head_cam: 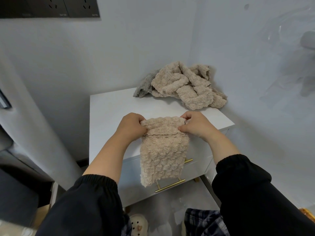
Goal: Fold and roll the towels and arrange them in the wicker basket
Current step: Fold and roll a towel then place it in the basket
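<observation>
A folded beige fluffy towel (164, 150) lies on the white cabinet top (109, 106), its near end hanging over the front edge. Its far end is turned into a short roll. My left hand (132, 126) grips the roll's left end, and my right hand (196, 124) pinches its right end. Behind, in the wall corner, a heap of loose beige towels (185, 86) lies with a grey towel (144, 86) at its left. A sliver of wicker (306, 214), perhaps the basket, shows at the right edge, mostly hidden by my sleeve.
The cabinet has drawers with gold bar handles (170, 185) below the hanging towel. Walls close in behind and to the right. A dark panel with sockets (49, 7) sits at the upper left. A slipper (139, 225) lies on the floor.
</observation>
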Available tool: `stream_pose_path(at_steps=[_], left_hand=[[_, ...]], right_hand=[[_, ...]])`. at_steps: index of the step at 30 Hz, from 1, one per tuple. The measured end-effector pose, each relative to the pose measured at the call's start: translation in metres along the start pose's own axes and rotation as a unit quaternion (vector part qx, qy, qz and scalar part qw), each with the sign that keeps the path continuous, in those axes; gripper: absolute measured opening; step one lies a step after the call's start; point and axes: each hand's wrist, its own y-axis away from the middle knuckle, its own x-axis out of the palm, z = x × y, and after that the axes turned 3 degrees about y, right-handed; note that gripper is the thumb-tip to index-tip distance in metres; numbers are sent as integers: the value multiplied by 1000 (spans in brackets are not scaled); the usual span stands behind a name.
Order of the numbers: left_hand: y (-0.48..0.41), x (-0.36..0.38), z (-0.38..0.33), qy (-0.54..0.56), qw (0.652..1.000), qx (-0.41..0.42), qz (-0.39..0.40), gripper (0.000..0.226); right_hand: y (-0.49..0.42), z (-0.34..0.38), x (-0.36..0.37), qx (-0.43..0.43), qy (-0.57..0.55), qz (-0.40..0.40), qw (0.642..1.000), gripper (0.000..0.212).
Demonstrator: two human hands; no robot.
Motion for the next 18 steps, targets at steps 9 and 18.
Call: stream_pose_path(at_steps=[9,18], left_hand=[[-3,9,-1,48,989,40,-132,19],[-3,18,-10,32,965,67,-251,26]], right_hand=[[-1,0,1,-16,-99,-88,991,27],[2,6,5,-74,-74,-196,975,26]])
